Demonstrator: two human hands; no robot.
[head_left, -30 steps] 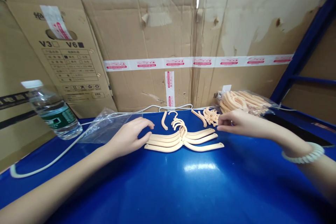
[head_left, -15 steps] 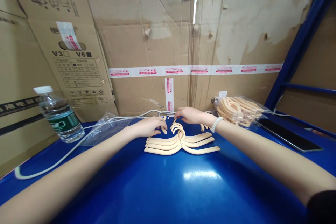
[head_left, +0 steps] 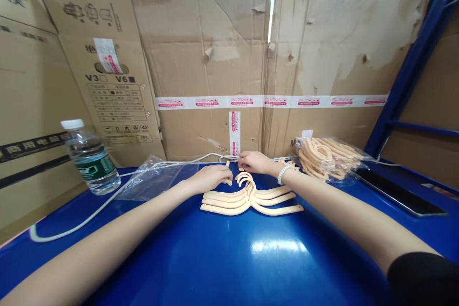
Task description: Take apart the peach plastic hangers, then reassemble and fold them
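The hangers point(head_left: 225, 210) are laid flat at mid-table point(head_left: 229, 258), overlapped in one row with their hooks all turned towards the boxes point(head_left: 211, 129) — an order probably chosen so that little room is taken up. Just beyond the left arms of that row, a loose piece point(head_left: 230, 182) is covered by the curled fingers of the left hand point(head_left: 211, 178); both its ends can be seen, but whether it is gripped or merely touched cannot be told. The right hand point(head_left: 256, 162) is bent down just behind the hooks, fingers curled; what, if anything, is grasped there is hidden. Small parts point(head_left: 289, 164) are set beside the right wrist, next to the packed bag point(head_left: 328, 155), seemingly for easy reach. The bottle point(head_left: 93, 162) and phone point(head_left: 401, 193) are placed at opposite sides — presumably out of the arms' way.
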